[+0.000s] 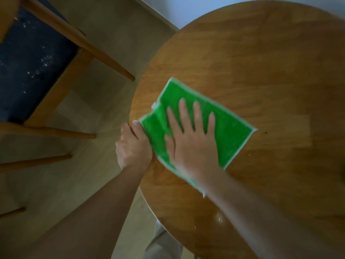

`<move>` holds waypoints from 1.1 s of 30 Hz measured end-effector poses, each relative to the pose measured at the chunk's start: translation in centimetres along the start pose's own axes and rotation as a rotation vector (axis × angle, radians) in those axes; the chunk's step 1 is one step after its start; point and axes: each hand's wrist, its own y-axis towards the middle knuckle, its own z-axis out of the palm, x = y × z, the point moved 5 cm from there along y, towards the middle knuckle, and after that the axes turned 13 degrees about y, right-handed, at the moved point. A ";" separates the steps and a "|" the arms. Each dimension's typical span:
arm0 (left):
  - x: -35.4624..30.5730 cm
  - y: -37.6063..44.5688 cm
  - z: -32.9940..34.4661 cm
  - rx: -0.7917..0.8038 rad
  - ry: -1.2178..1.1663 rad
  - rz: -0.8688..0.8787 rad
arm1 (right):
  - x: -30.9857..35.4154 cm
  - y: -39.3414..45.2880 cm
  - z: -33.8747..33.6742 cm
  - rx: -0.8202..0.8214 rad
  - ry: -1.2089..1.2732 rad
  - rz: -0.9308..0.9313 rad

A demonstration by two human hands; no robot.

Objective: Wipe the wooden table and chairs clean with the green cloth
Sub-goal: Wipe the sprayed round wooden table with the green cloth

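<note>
A green cloth (229, 135) with a pale border lies spread flat on the round wooden table (261, 71), near its left edge. My right hand (190, 139) presses flat on the cloth with the fingers spread apart. My left hand (133, 146) grips the table's left rim, its thumb on top beside the cloth's corner. A wooden chair (61, 86) with a dark blue seat stands to the left of the table, apart from both hands.
Several chair legs (56, 133) reach across the pale wood floor (97, 101) at the left. A white wall (186, 8) lies beyond the table. A few wet drops (220, 218) shine on the tabletop near my right forearm.
</note>
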 end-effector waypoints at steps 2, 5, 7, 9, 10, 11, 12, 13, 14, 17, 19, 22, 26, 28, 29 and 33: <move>0.0 -0.1 -0.1 0.011 -0.004 -0.001 | 1.1 -5.0 1.9 0.079 0.000 -0.129; 0.0 -0.2 0.0 0.009 -0.014 0.009 | 0.3 -10.0 3.3 0.179 -0.032 -0.275; 0.0 -0.2 0.0 -0.003 -0.014 0.013 | -1.0 -10.1 2.9 0.198 -0.029 -0.277; 0.1 -0.1 0.1 -0.006 -0.021 0.011 | -3.1 -7.9 1.1 0.111 -0.013 -0.140; 0.1 -0.1 0.2 -0.013 -0.027 0.011 | -4.7 -6.1 -0.1 0.032 -0.029 -0.043; 0.2 -0.1 0.2 -0.018 -0.023 0.012 | -6.6 -4.3 -1.2 -0.027 -0.051 0.063; 0.4 -0.2 0.2 -0.021 -0.019 0.010 | -8.6 -2.5 -2.5 -0.066 -0.058 0.171; 0.3 -0.1 0.3 -0.024 -0.026 0.004 | -10.7 -0.4 -4.0 -0.102 -0.046 0.267; 0.3 0.0 0.4 -0.026 -0.033 -0.001 | -12.5 1.5 -5.4 -0.127 -0.015 0.347; 0.3 0.1 0.3 -0.026 -0.026 -0.010 | -13.7 4.4 -7.0 -0.161 0.045 0.489; 0.2 0.0 0.3 -0.009 -0.022 -0.013 | -11.2 3.6 -5.8 -0.139 0.026 0.475; 0.2 -0.2 0.1 0.006 -0.012 -0.011 | -5.1 -1.1 -1.9 -0.031 -0.018 0.254; 0.1 -0.1 0.0 0.004 -0.020 0.001 | -0.9 -9.0 2.3 0.098 0.003 -0.024; 0.0 -0.2 0.0 -0.004 -0.018 0.010 | -0.9 -10.5 3.0 0.134 0.006 -0.073; -0.1 -0.2 0.0 -0.006 -0.018 0.013 | -1.2 -10.3 2.8 0.132 0.013 -0.070; 0.1 0.0 0.1 -0.014 -0.015 0.028 | -3.5 -5.7 0.3 -0.007 0.026 0.135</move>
